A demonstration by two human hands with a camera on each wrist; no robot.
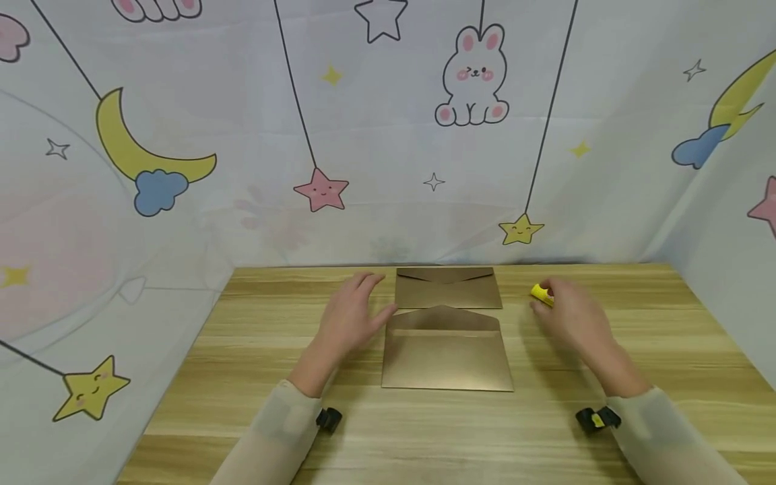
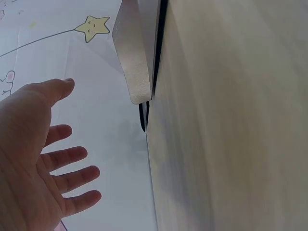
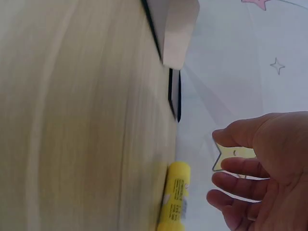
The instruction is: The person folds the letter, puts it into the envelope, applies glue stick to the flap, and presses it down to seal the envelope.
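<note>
Two bronze-brown envelopes lie one behind the other on the wooden table. The front envelope (image 1: pixel 446 364) has its flap raised toward the back, while the smaller-looking back envelope (image 1: pixel 448 298) has its flap folded down. My left hand (image 1: pixel 351 315) hovers just left of them with fingers spread and nothing held, the thumb near the front envelope's flap. On the right lies a yellow glue stick (image 3: pixel 176 197) with a printed label. My right hand (image 1: pixel 572 315) is over it, partly hiding it in the head view; the right wrist view shows loosely bent fingers apart from the stick.
The wooden table (image 1: pixel 424 438) reaches back to a white curtain (image 1: pixel 388 229) printed with stars, moons and rabbits. More curtain hangs along the left and right sides. Each sleeved wrist wears a black strap (image 1: pixel 329 420).
</note>
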